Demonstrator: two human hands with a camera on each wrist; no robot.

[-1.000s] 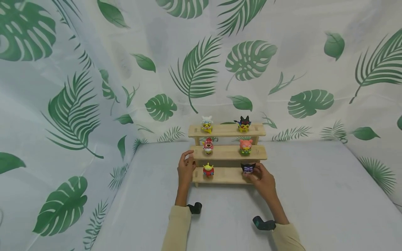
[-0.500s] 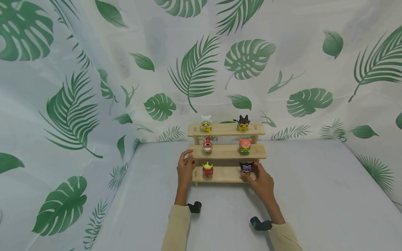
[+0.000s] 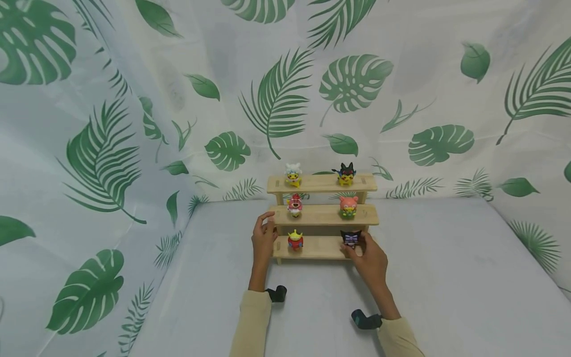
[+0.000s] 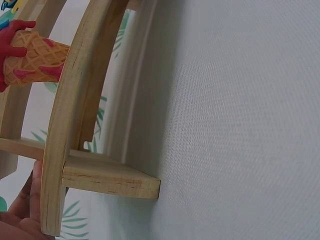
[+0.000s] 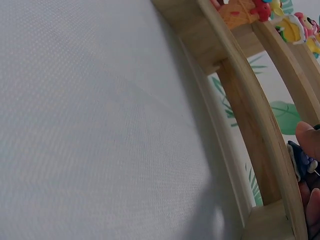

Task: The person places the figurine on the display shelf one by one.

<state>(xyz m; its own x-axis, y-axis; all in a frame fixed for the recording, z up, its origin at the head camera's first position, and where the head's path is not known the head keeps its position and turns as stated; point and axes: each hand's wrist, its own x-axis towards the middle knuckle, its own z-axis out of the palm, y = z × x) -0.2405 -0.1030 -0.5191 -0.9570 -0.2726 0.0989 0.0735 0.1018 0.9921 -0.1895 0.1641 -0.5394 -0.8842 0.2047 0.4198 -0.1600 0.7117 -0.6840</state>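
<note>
1. We see our right hand point(image 3: 370, 258) at the bottom tier's right end, fingers pinching the dark figurine point(image 3: 351, 238), which stands at the hand's 11 o'clock.
2. Our left hand point(image 3: 264, 237) grips the left end of the wooden shelf point(image 3: 321, 214) at the middle tier, thumb and fingers curled round the wood.
3. The shelf stands on the desk point(image 3: 446, 277); the red figurine point(image 3: 295, 240) sits on the bottom tier, between both hands.
</note>
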